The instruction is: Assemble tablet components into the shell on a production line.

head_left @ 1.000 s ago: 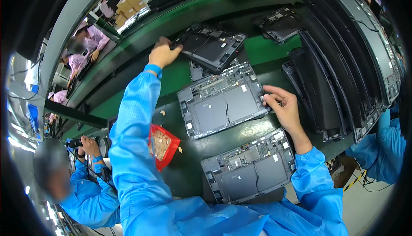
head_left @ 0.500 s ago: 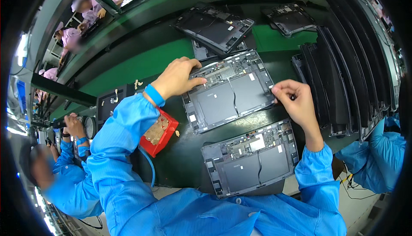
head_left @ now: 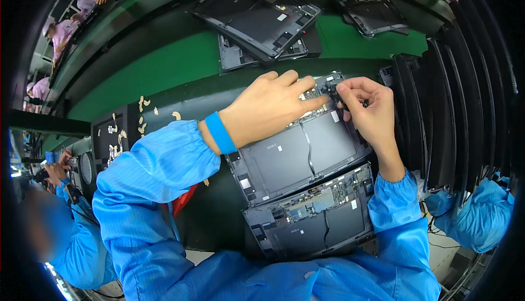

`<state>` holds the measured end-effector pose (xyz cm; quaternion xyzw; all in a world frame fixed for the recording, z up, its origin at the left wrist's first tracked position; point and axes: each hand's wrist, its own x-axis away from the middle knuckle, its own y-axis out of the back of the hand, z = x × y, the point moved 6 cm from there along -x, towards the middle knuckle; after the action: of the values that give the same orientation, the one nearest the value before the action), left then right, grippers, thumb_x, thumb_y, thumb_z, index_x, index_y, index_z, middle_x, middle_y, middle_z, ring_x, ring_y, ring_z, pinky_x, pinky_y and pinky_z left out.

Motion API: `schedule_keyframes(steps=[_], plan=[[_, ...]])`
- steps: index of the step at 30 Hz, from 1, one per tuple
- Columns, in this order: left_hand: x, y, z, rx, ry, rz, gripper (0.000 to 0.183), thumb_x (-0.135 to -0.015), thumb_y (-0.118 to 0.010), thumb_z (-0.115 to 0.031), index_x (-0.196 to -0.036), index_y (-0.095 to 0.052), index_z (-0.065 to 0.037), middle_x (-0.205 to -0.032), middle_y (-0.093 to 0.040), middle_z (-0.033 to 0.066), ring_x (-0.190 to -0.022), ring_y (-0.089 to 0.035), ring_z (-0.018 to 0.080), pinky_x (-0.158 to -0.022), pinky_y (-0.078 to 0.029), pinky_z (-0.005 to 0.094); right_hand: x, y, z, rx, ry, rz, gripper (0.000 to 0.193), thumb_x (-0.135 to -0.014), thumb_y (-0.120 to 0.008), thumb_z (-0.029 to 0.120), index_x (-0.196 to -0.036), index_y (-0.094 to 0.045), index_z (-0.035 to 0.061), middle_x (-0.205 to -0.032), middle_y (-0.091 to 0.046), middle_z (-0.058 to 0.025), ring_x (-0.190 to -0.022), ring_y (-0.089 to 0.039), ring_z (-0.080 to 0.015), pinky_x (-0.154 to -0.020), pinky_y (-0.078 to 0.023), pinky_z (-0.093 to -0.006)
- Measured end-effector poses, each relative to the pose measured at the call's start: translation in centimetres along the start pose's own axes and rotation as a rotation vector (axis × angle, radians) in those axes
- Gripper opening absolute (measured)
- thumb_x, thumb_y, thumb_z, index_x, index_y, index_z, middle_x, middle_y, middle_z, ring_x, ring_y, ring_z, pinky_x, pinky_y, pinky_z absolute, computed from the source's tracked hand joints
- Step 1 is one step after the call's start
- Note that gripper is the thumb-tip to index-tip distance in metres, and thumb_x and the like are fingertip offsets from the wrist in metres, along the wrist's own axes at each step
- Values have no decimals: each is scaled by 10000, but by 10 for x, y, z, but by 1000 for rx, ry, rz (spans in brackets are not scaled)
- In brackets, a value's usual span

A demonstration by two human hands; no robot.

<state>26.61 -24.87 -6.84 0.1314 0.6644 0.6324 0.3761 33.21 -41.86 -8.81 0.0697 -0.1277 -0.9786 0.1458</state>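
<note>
An opened tablet [head_left: 295,159], its battery and circuit board bare, lies under my hands on the dark bench. My left hand [head_left: 273,104] stretches across its far edge, fingers apart, with fingertips at the circuit board. At the tablet's far right corner my right hand [head_left: 371,112] is closed in a pinch; whatever sits between thumb and fingers is too small to make out. Right below, a second opened tablet [head_left: 292,238] lies nearer my body, its far edge against the first one. My left hand and wrist cover part of the first tablet's board.
More opened tablets [head_left: 257,19] are piled at the back, with another [head_left: 369,14] farther right. Dark housings [head_left: 437,109] stand in a row on the right. Pale scraps [head_left: 142,104] lie left, near a black tray [head_left: 101,150]. My sleeve partly hides a red box [head_left: 185,200]. A co-worker [head_left: 71,230] is at left.
My left hand has reached rightward along the far edge. My right hand has moved from the right side up to the far right corner. The gap between the two tablets has closed.
</note>
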Motion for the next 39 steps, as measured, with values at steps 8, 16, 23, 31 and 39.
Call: schedule_keyframes(steps=[8, 16, 23, 31, 39], plan=[[-5, -10, 9, 126, -25, -38, 427, -776, -709, -132, -1190, -695, -236, -1116, -616, -7, -896, -620, 173, -734, -543, 317, 11, 0, -9, 34, -163, 60, 179, -946, -698, 123, -963, -707, -54, -655, -695, -54, -500, -612, -72, -419, -407, -217], [-5, -10, 11, 147, -21, -44, 324, -798, -712, -129, -1110, -742, -211, -1070, -633, -7, -839, -620, 175, -727, -546, 322, 8, -4, -10, 182, -123, 67, 159, -918, -695, 97, -916, -723, -60, -652, -715, -76, -511, -635, -89, -481, -469, -227], [-7, -13, 9, 150, -21, -30, 304, -829, -695, -102, -1110, -745, -205, -1071, -638, 2, -834, -621, 177, -720, -548, 332, 9, -4, -14, 224, -74, 62, 148, -904, -694, 92, -915, -732, -51, -666, -725, -91, -554, -663, -96, -522, -497, -240], [-9, -16, 10, 147, -17, -6, 299, -834, -693, -102, -1109, -747, -204, -1062, -642, 6, -829, -623, 178, -718, -553, 327, 9, -3, -12, 244, -66, 50, 145, -901, -687, 88, -905, -735, -48, -675, -731, -97, -592, -682, -106, -548, -514, -249], [-12, -20, 10, 167, -28, 1, 309, -824, -702, -106, -1112, -751, -206, -1069, -644, 8, -834, -625, 178, -720, -554, 326, 10, -2, -15, 217, -137, 48, 164, -909, -687, 109, -914, -734, -49, -668, -730, -83, -521, -640, -87, -519, -490, -235]])
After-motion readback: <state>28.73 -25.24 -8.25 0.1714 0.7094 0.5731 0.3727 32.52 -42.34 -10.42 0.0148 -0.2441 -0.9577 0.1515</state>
